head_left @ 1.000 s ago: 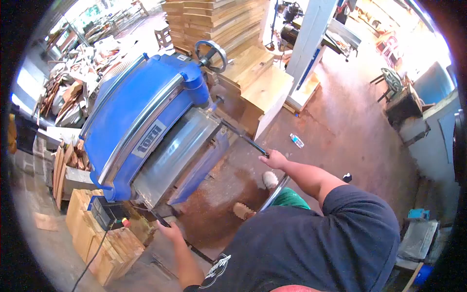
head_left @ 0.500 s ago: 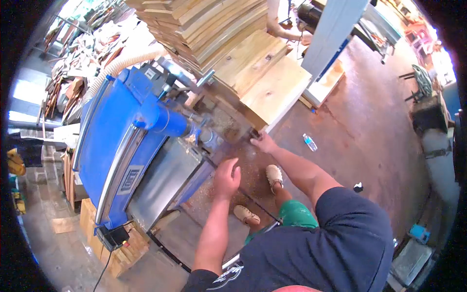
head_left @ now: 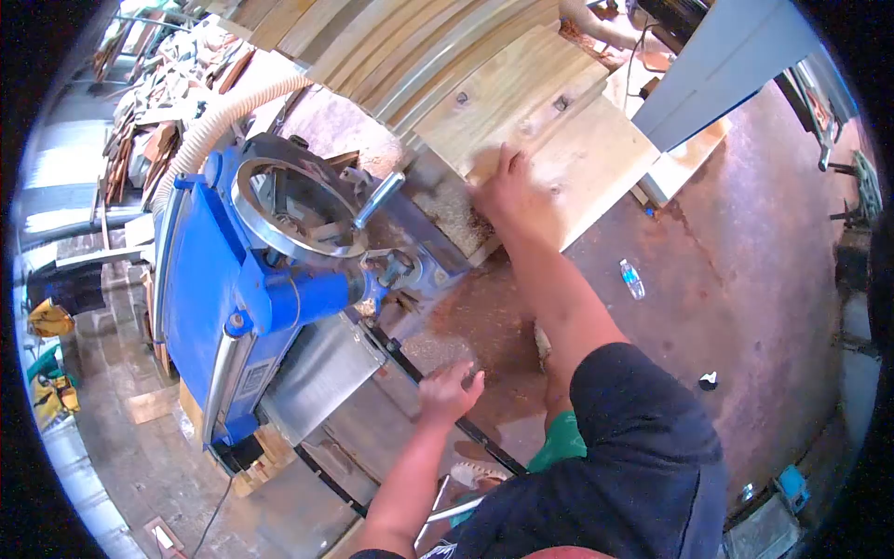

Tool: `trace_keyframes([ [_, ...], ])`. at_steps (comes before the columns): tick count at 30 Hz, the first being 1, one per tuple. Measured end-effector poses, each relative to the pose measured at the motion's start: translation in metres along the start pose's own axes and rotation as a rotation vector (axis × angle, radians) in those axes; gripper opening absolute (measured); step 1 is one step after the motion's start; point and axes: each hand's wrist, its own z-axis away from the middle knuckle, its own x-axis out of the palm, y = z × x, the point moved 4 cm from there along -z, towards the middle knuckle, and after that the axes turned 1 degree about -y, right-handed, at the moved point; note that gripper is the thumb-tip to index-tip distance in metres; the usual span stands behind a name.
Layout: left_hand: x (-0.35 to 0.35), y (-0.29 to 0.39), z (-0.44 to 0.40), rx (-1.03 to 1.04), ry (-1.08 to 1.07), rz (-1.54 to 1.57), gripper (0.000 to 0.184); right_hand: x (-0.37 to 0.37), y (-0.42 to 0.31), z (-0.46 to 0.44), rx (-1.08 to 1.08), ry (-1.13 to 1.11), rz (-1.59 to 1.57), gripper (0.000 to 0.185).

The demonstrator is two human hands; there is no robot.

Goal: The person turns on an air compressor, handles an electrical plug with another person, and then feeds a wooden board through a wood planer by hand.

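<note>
My right hand reaches over the near left edge of a pale wooden board on a low stack. Its fingers are apart and somewhat blurred, and I cannot tell whether they touch the wood. Another knotted board lies beside it, toward the tall pile. My left hand hovers with loosely parted fingers and nothing in them, close to a black rail of the machine. To its left stands the blue woodworking machine with a bare metal bed and a round handwheel.
A tall pile of planks rises at the back. A ribbed hose runs behind the machine, near heaped wood scraps. On the floor lie a plastic bottle and sawdust. A grey beam juts in at upper right.
My right hand has moved from the stack's near corner up over the boards. My left hand is lower in view. The view has shifted, showing the handwheel more fully.
</note>
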Motion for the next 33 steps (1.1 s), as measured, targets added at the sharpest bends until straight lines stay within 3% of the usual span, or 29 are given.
trace_keyframes([
  [2,-0.002,-0.001,-0.003,0.046,0.051,-0.012,0.022,-0.037,-0.002,0.014,0.122,-0.292,-0.151,0.106],
  [3,-0.003,0.0,-0.003,0.033,0.04,-0.025,0.021,-0.01,0.019,0.012,0.122,-0.295,-0.155,0.106],
  [5,-0.002,-0.002,-0.004,0.015,0.029,-0.038,0.019,0.048,0.078,0.008,-0.117,0.272,-0.49,0.1],
  [6,-0.001,-0.002,-0.003,0.04,0.056,-0.025,0.019,0.057,0.099,0.005,-0.118,0.269,-0.49,0.1],
  [8,-0.001,-0.001,-0.006,0.062,0.09,-0.014,0.019,0.063,0.128,-0.004,-0.111,0.293,-1.114,0.083],
  [9,-0.002,0.0,-0.008,0.049,0.078,-0.002,0.018,0.049,0.125,-0.006,-0.107,0.287,-1.116,0.083],
  [11,-0.003,0.001,0.0,0.04,0.073,0.005,0.017,0.038,0.121,-0.021,0.253,-0.119,-1.672,0.066],
  [12,0.0,-0.002,0.0,0.015,0.062,-0.006,0.018,0.041,0.117,-0.025,0.47,-0.194,-1.586,0.052],
  [15,0.006,-0.004,0.004,-0.044,0.018,0.021,0.019,0.037,0.114,-0.028,0.512,-0.213,-1.364,0.046],
  [17,0.001,-0.001,-0.002,-0.062,0.015,0.053,0.02,0.039,0.127,-0.022,0.374,-0.188,-1.396,0.045],
  [19,-0.006,0.004,0.0,-0.163,-0.084,0.033,0.021,-0.002,0.132,0.021,0.312,-0.266,-1.447,0.049],
  [21,-0.002,-0.001,0.003,-0.178,-0.09,0.061,0.022,-0.057,0.136,0.087,0.447,-0.357,-1.48,0.051],
  [22,0.005,-0.007,0.004,-0.193,-0.067,0.091,0.023,-0.068,0.153,0.113,0.417,-0.449,-1.436,0.04],
  [23,0.01,-0.011,0.0,-0.092,0.029,0.137,0.025,-0.095,0.159,0.147,0.412,-0.557,-1.377,0.04],
  [24,0.007,-0.014,0.0,0.001,0.127,0.168,0.027,-0.11,0.174,0.181,0.493,-0.523,-1.335,0.04],
  [26,-0.005,-0.01,0.003,-0.062,0.154,0.299,0.033,-0.116,0.232,0.24,0.599,-0.55,-1.16,0.039],
  [28,0.015,-0.022,0.004,-0.151,0.175,0.758,0.039,-0.151,0.24,0.32,0.522,-0.532,-1.146,0.04],
  [29,0.019,-0.019,0.007,-0.163,0.207,0.778,0.039,-0.156,0.277,0.343,0.413,-0.594,-0.788,0.044],
  [30,0.032,-0.016,0.013,-0.229,0.128,0.962,0.042,-0.153,0.31,0.372,0.431,-0.603,-0.931,0.046],
  [33,0.03,0.023,0.072,-0.402,-0.186,1.281,0.051,-0.209,0.261,0.459,0.42,-0.674,-0.825,0.048],
])
